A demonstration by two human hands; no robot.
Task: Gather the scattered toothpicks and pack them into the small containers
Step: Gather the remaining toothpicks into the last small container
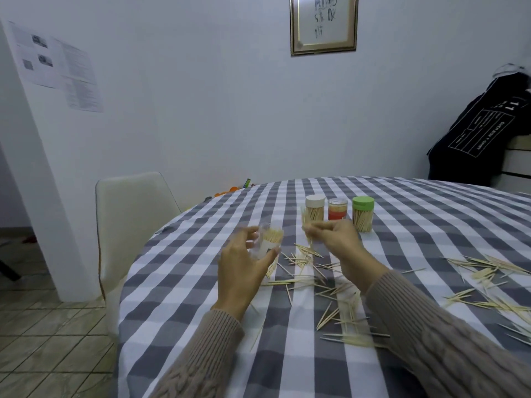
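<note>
Head view: left hand [241, 268] grips open container [267, 244]; right hand [342, 242] pinches toothpicks [307, 222] just beside it.

left hand [244, 268]: raised, fingers curled, gripping | right hand [342, 242]: raised, fingers pinched

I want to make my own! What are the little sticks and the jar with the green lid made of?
The toothpicks look like pale, bare wood or bamboo: matte, tan, thin with pointed ends. The jar looks like clear plastic, since the sticks inside show through; its green lid looks like smooth, opaque plastic. Glass cannot be ruled out.
</note>
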